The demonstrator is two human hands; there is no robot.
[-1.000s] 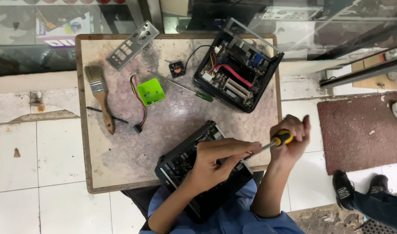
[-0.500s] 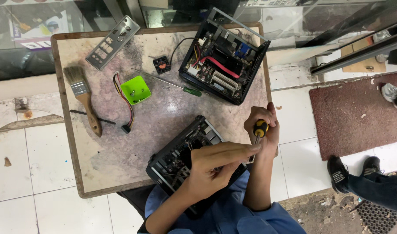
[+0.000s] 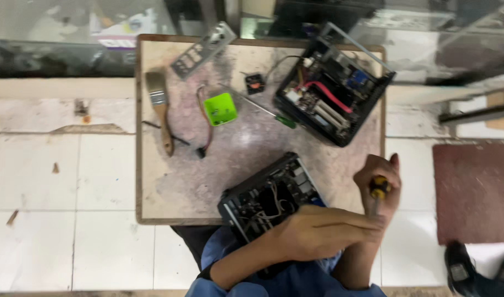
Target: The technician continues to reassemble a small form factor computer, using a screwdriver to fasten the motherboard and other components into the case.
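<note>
Gripping a yellow-handled screwdriver (image 3: pixel 379 190) at lower right of the frame, the right hand (image 3: pixel 379 184) is fisted round the handle, while the left hand (image 3: pixel 323 231) lies flat with fingers stretched to steady the shaft. Its long axis runs near vertical in the frame, tip down toward the person. The open black case (image 3: pixel 268 199) overhangs the bench (image 3: pixel 180 181) edge at lower centre, so a slipped tip could probably jab the fingers or tip the case off.
</note>
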